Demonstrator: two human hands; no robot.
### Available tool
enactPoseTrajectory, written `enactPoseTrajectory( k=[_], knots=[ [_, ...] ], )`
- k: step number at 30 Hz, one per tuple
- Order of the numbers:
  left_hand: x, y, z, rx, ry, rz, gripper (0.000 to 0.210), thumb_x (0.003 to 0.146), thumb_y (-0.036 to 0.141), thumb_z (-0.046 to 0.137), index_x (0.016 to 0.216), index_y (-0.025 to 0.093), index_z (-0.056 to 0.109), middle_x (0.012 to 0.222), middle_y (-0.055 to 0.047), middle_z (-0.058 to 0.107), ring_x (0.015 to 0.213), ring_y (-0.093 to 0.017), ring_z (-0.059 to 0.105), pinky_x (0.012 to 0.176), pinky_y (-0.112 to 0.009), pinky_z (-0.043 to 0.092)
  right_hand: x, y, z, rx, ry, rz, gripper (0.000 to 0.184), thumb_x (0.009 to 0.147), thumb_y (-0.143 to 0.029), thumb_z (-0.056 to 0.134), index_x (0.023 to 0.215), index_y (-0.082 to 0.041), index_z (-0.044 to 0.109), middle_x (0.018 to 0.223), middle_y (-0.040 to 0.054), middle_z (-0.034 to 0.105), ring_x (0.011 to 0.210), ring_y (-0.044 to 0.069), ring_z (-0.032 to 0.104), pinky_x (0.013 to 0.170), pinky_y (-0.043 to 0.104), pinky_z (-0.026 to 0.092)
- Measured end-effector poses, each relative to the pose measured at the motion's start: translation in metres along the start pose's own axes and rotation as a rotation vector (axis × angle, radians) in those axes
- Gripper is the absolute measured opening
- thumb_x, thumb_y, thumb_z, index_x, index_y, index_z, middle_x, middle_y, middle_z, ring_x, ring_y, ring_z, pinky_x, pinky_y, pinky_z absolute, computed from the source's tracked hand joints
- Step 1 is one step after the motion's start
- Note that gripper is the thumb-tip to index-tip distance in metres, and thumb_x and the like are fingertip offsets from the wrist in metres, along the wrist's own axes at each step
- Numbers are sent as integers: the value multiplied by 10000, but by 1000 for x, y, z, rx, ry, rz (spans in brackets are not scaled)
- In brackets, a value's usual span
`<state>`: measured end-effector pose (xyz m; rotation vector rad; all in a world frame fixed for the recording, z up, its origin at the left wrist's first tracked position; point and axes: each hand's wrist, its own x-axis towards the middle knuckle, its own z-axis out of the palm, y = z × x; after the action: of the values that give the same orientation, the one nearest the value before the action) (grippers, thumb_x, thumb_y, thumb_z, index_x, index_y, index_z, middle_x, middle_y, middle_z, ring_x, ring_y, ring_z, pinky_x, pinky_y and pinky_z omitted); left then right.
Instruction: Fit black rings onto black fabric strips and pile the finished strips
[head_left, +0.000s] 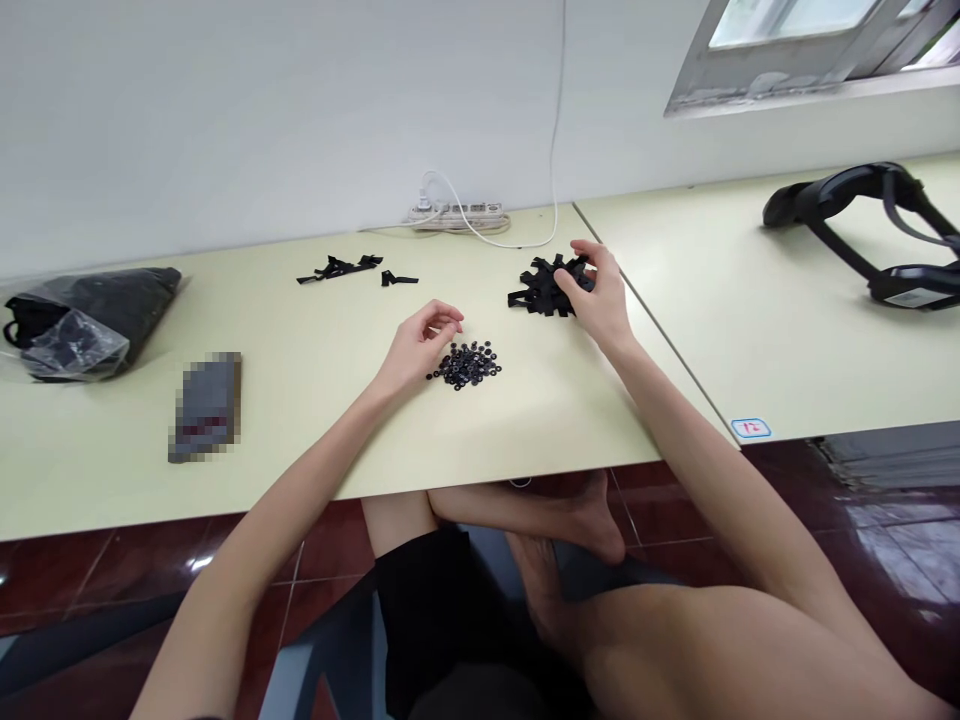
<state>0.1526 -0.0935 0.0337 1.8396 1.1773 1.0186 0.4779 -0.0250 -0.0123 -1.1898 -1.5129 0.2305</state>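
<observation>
Just behind a heap of small black rings (469,365) is my left hand (425,340), its fingers curled and thumb close to the fingertips. Anything pinched there is too small to make out. My right hand (600,295) reaches over a pile of short black strips (544,287), thumb and fingers apart and touching the pile's right side. No strip is visibly lifted. Farther back on the left lie a small cluster of black strip pieces (341,268) and a separate black piece (399,279).
A power strip (457,216) with a white cable sits against the wall. At left are a dark plastic bag (97,320) and a blurred grey object (208,407). A black headset (874,230) rests on the adjoining table (697,300) at right.
</observation>
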Motion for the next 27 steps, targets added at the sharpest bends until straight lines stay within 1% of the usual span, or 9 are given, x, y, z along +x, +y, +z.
enactPoseTrajectory(
  k=[2,6,10,12,15,17,19,23,27],
  knots=[
    [4,-5,-6,53,88,-11,147,1026,293,650,1125,209,719,1097,-80,786,1027,-223,713,904,-354,514,-3,-1,5,-16,-1,-18,428,1029,-313,684,1454,-290,644,1474,145,702,1426,365,618,1223,675,518],
    [19,-27,-24,232,212,-76,144,995,228,612,1103,215,706,1149,-100,779,995,-258,674,898,-398,518,-13,-22,14,-6,22,-21,367,1011,-254,642,1374,-278,689,1374,130,740,1355,368,597,1212,656,502],
    [43,-56,-49,569,264,-108,259,975,190,598,1179,218,754,1350,-154,721,1258,-375,597,1168,-561,462,-21,-41,16,22,4,-64,282,1007,-184,591,1235,-279,728,1279,115,779,1284,357,615,1174,620,517],
    [56,-69,-62,704,304,-169,336,1012,235,590,1293,214,773,1476,-192,645,1377,-445,520,1222,-632,403,-25,-48,17,29,-16,-94,251,1017,-171,576,1175,-290,729,1239,103,785,1257,350,629,1160,610,521],
    [72,-80,-75,797,293,-141,400,1062,291,563,1407,222,753,1621,-196,548,1451,-480,451,1244,-659,365,-31,-60,19,37,-70,-134,232,1032,-153,553,1107,-293,722,1188,92,788,1217,335,649,1129,587,534],
    [82,-82,-78,840,247,-72,372,1075,301,558,1372,237,773,1653,-167,547,1483,-483,423,1252,-660,345,-37,-69,20,44,-127,-163,224,1043,-144,554,1080,-295,716,1149,82,790,1170,322,658,1089,558,550],
    [91,-79,-79,876,201,-37,306,1072,299,575,1256,248,815,1579,-151,621,1481,-489,428,1245,-675,332,-42,-79,21,53,-178,-200,223,1071,-141,547,1074,-291,711,1136,77,793,1160,314,660,1070,541,553],
    [102,-69,-77,865,170,-85,194,1034,247,631,1030,229,824,1297,-176,740,1376,-484,517,1202,-683,355,-52,-93,22,81,-265,-267,248,1098,-114,531,1055,-288,702,1106,66,803,1152,308,678,1049,533,554],
    [89,-55,-68,859,142,-101,192,1049,241,608,955,223,775,1217,-172,764,1267,-443,579,1144,-621,439,-60,-102,24,128,-322,-275,270,1100,-99,532,1052,-301,703,1093,55,811,1132,300,701,1028,530,580]
  ],
)
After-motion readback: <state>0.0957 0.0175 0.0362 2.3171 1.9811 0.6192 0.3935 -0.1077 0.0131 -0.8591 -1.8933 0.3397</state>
